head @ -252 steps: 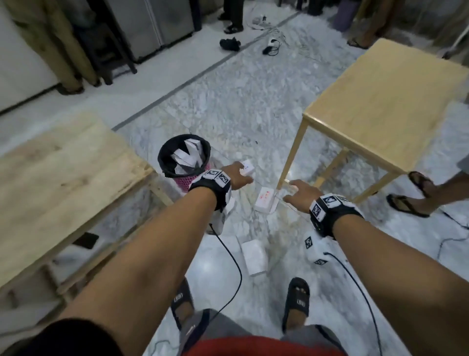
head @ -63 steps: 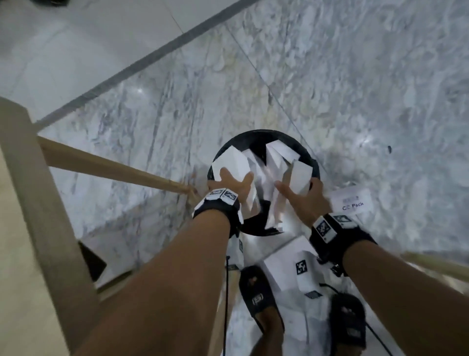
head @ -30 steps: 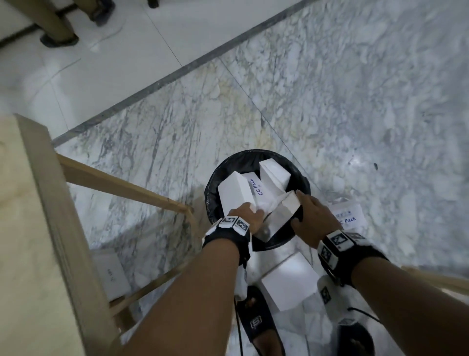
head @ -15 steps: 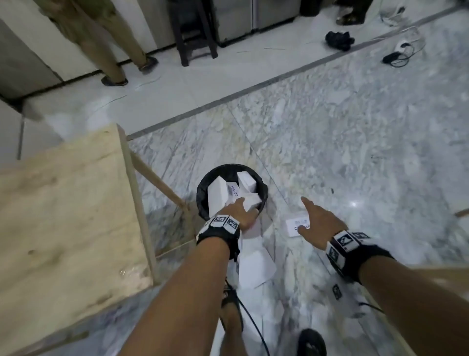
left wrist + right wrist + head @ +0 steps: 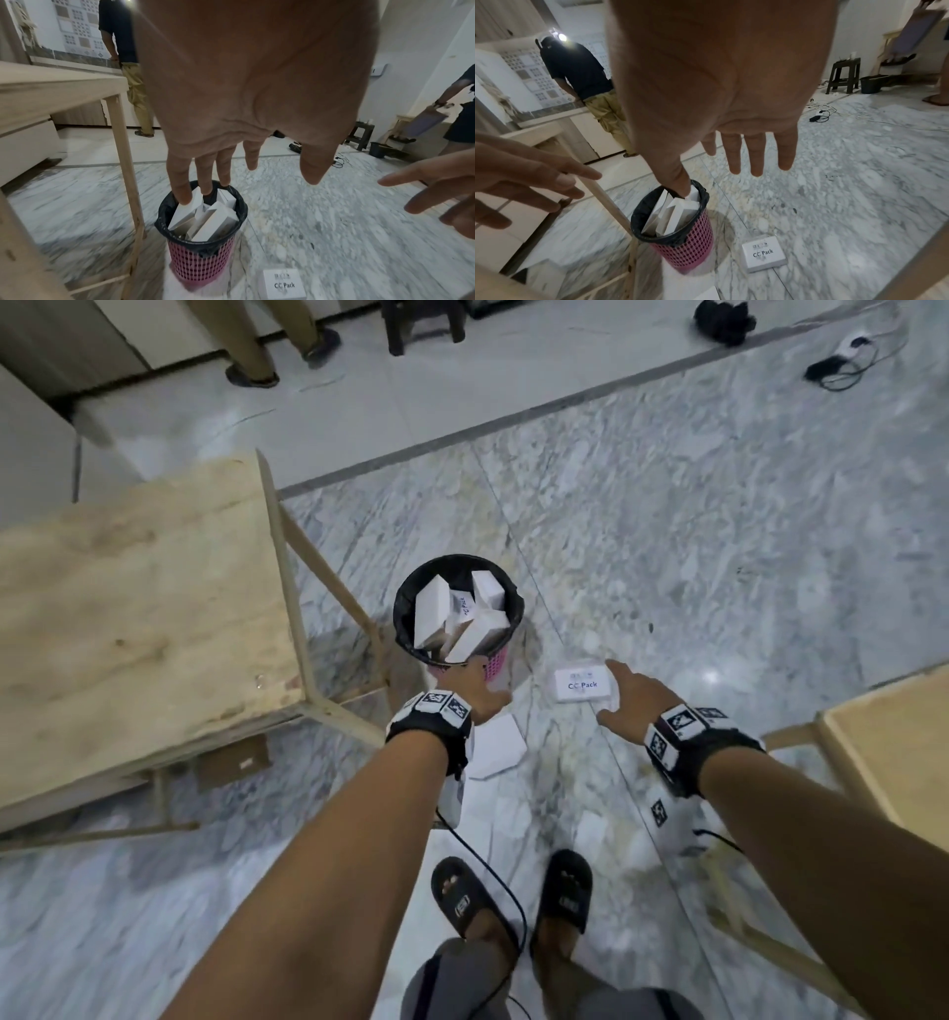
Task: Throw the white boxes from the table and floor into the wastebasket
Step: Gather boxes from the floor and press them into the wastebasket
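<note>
Both my hands hang empty with fingers spread: my left hand [image 5: 475,686] above the box-stuffed wastebasket [image 5: 458,616], my right hand [image 5: 627,697] over the "CC Pack" white box [image 5: 584,684] lying on the floor [image 5: 719,531] beside it.

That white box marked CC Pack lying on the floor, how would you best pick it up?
The CC Pack box lies flat, label up, right of the wastebasket. I'd come from above with the open right hand, thumb and fingers pinching its two long edges.
</note>
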Tool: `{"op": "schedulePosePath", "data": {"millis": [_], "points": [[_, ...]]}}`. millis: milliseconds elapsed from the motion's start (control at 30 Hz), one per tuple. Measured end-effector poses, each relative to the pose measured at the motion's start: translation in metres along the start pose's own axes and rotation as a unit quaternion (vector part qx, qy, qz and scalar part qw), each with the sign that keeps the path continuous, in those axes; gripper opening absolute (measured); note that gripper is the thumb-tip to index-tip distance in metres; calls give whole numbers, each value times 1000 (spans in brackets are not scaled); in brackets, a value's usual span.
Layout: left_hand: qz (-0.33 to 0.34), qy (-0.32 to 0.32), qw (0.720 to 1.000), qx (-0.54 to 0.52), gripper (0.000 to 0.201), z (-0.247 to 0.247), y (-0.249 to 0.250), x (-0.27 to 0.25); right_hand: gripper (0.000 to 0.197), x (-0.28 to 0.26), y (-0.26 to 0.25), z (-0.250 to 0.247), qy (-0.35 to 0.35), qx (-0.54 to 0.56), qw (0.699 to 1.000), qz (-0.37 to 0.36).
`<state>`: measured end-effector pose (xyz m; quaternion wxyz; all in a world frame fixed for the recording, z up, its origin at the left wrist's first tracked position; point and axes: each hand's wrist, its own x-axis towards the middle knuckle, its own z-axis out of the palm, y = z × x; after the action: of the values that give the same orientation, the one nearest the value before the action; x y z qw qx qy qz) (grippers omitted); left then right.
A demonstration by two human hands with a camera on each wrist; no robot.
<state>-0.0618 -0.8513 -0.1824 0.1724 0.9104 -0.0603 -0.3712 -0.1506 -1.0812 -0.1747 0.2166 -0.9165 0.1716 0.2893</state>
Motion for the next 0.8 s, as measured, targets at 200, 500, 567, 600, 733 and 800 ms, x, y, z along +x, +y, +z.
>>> {"op": "schedulePosePath", "data": {"millis": [200,500,567,600,733,800], "points": [[-16,-33,999,17,93,50,-34,31,88,41,14,48,-31,-61,998,10],[-41,-51,997,40,112,161,-100,148,95,189,58,154,-28,-178,983,32],[-51,-54,996,45,119,203,-118,192,99,239,81,193,-12,-187,981,42],[-54,-60,996,49,122,223,-128,213,101,261,90,210,-12,-188,981,42],[-64,-67,993,68,132,291,-166,291,116,353,124,273,6,-198,979,54],[-61,-73,992,79,138,322,-184,327,123,397,137,298,14,-195,979,57]]}}
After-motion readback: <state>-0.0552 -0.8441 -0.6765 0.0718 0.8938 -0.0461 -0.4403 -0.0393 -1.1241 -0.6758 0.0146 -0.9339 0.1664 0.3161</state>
